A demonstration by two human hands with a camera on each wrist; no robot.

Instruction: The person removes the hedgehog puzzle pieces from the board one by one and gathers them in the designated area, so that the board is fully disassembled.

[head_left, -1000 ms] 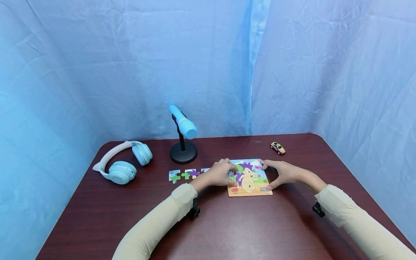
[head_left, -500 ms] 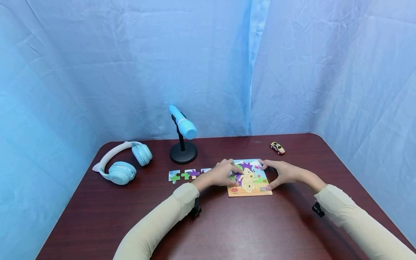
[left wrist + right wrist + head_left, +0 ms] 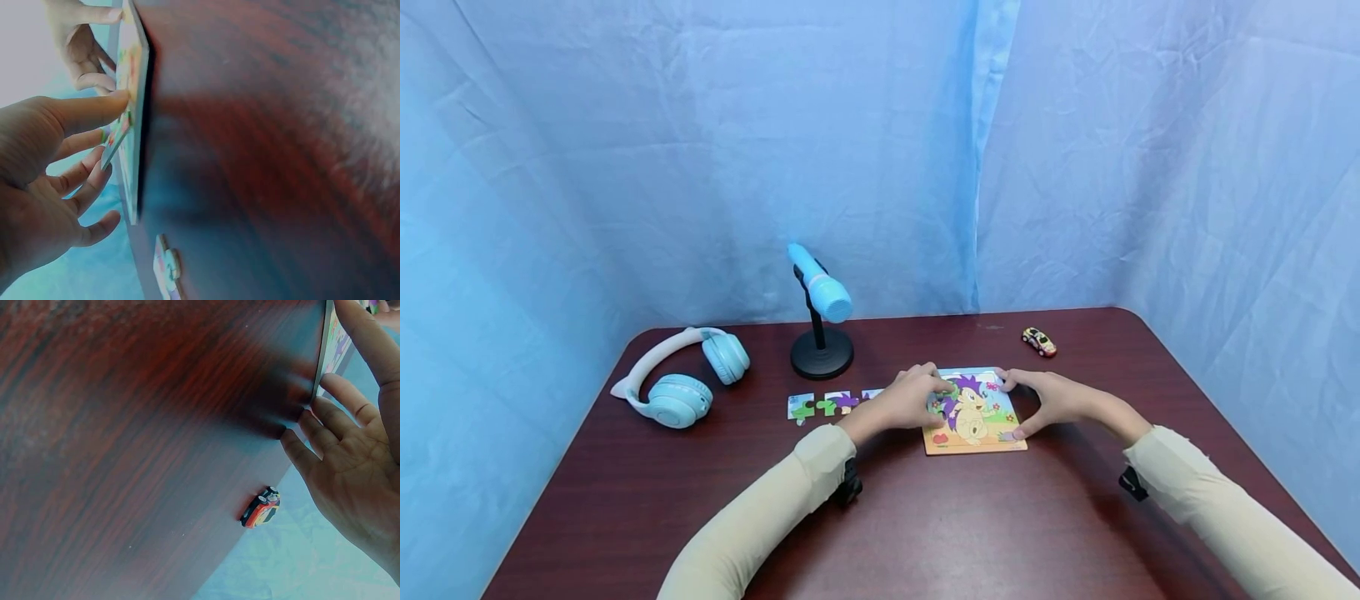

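Left grip (image 3: 907, 402) pinches a tilted puzzle piece (image 3: 116, 141), right of head-frame centre; pressing askew could jam it; right grip (image 3: 1060, 397) spread.

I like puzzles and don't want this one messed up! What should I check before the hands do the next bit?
1. Left hand has a piece: ok, its fingers pinch one.
2. That piece sits flat: not ok, it is tilted.
3. Right hand touches the board: ok, at its edge.
4. Board lies flat on the table: ok.
5. All loose pieces can be counted: cannot tell, the left arm may hide some.
6. Car out of the way: ok, it's apart from the board.
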